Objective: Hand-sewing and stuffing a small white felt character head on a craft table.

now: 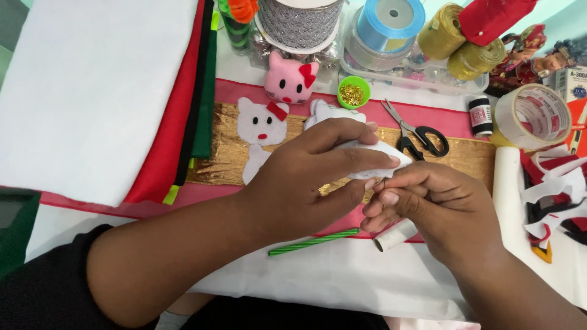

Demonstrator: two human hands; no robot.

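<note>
1. white felt piece [373,160] sits pinched in the left hand [306,183], fingers closed over it above the counter's [342,275] middle.
2. right hand [440,208] presses thumb and fingertips together on a thin needle [383,183] at the felt's lower edge; thread is too fine to see.
3. just beyond lie a finished-looking white cat face [262,122], a pink stuffed cat head [288,79], scissors [416,131] and a green cup of pins [353,93].
4. sewing looks partway: this piece is not yet stuffed or decorated.

Bare forearms, black garment (lower left), ringless fingers
</note>
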